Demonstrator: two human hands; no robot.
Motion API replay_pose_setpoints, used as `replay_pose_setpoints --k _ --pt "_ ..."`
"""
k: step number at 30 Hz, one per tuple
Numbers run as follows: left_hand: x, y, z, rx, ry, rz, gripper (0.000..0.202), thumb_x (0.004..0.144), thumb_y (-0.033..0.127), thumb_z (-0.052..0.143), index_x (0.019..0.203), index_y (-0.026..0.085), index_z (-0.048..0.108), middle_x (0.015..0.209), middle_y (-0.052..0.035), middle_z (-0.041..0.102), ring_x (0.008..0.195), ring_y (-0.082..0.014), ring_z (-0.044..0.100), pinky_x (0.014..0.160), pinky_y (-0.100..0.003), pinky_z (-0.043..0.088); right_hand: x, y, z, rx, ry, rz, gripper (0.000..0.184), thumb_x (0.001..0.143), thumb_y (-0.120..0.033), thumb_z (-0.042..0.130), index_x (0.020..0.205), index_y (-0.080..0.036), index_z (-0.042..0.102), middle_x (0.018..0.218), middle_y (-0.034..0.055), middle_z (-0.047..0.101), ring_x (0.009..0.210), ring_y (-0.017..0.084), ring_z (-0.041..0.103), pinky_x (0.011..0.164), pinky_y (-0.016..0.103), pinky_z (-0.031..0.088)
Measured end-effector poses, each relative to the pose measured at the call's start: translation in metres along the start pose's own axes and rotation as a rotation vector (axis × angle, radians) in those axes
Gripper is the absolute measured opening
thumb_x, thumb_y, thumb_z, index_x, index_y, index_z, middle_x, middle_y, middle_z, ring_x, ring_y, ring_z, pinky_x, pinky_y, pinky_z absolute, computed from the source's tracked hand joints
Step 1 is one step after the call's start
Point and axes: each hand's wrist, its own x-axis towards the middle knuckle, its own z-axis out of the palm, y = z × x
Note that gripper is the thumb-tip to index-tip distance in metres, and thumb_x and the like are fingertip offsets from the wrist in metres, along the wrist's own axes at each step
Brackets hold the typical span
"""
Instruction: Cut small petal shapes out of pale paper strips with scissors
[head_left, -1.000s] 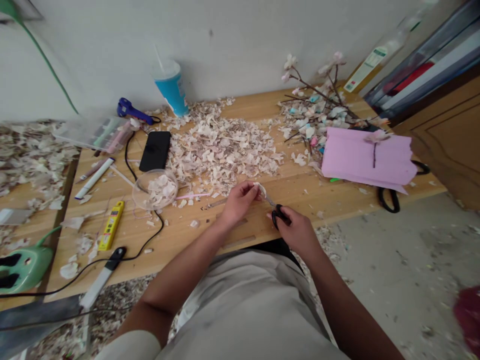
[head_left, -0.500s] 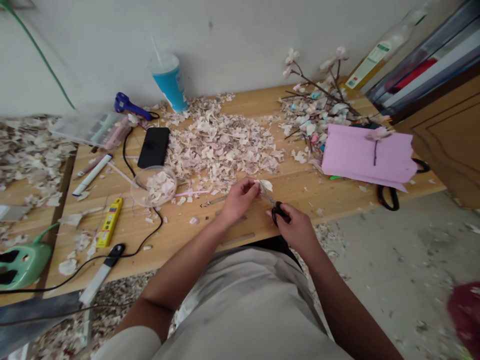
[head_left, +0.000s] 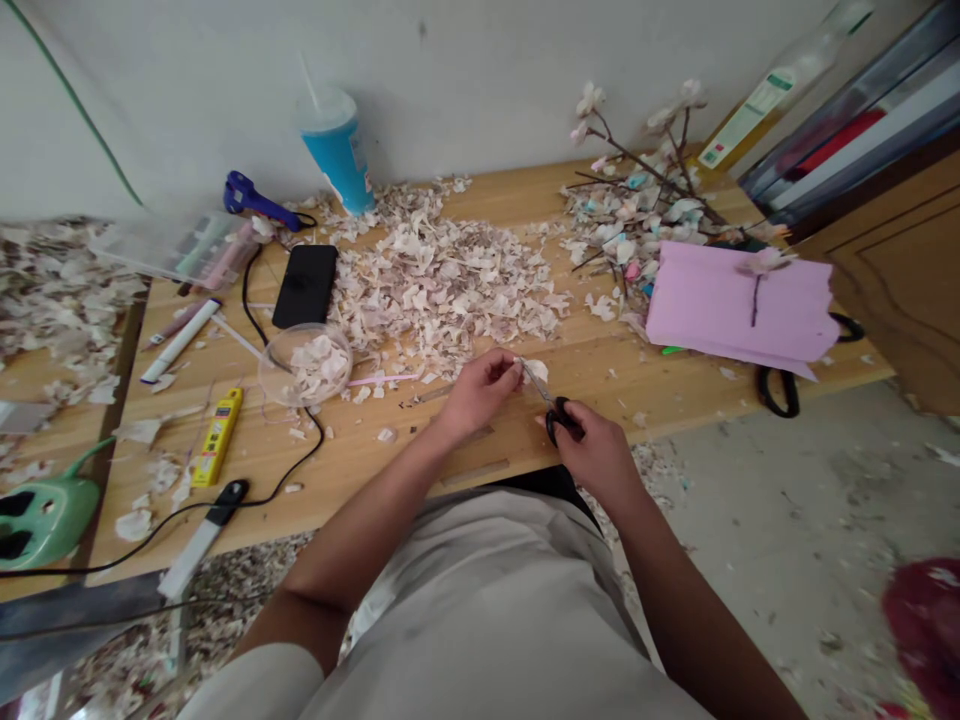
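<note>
My right hand (head_left: pixel 596 445) is closed round the black handles of a pair of scissors (head_left: pixel 560 415), whose blades point up and left toward my other hand. My left hand (head_left: pixel 484 390) pinches a small pale petal-like piece (head_left: pixel 536 372) by its edge, and the blades lie against it. Just beyond the hands spreads a heap of dry whitish petal-like pieces (head_left: pixel 450 280). Left of my left hand, a clear round dish (head_left: pixel 268 375) holds more such pieces.
A black phone (head_left: pixel 305 287), a blue cup with a straw (head_left: pixel 341 155), a yellow box (head_left: pixel 218 437), a cutter knife (head_left: pixel 202 540) and a black cable lie leftward. Flowering twigs (head_left: pixel 652 190), a pink sheet (head_left: pixel 712 300) and a bottle (head_left: pixel 780 90) stand or lie to the right.
Both hands stay nearly in place, with the scissor blades still at the pale piece. The whole view has shifted slightly.
</note>
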Motion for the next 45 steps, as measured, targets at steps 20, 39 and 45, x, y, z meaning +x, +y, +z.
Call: replay_pose_setpoints --k 20,39,45 --pt "-0.004 0.003 0.004 -0.632 0.051 -0.424 0.033 0.061 0.034 0.082 0.074 0.015 0.06 0.07 0.0008 0.064 0.061 -0.0092 0.06 0.068 -0.026 0.05 -0.003 -0.011 0.007 0.447 0.122 0.069 0.037 0.077 -0.046 0.065 0.103 -0.02 0.057 0.101 0.0089 0.067 0.087 0.02 0.064 0.074 0.03 0.051" --pt "-0.004 0.001 0.006 -0.187 -0.028 -0.19 0.032 0.07 0.037 0.075 0.092 0.015 0.07 0.085 -0.0048 0.07 0.075 -0.0128 0.062 0.076 -0.027 0.048 0.027 -0.022 -0.012 0.381 0.12 -0.012 0.022 0.076 -0.034 0.064 0.093 -0.02 0.064 0.085 0.0019 0.067 0.069 0.015 0.058 0.063 0.025 0.045" --pt "-0.007 0.005 0.001 0.018 -0.117 -0.111 0.033 0.07 0.031 0.073 0.098 0.014 0.068 0.09 -0.0062 0.069 0.079 -0.0143 0.062 0.076 -0.027 0.047 0.024 -0.023 -0.028 0.126 -0.072 -0.177 0.018 0.074 -0.02 0.056 0.092 -0.022 0.062 0.083 -0.0005 0.066 0.068 0.013 0.056 0.064 0.024 0.041"
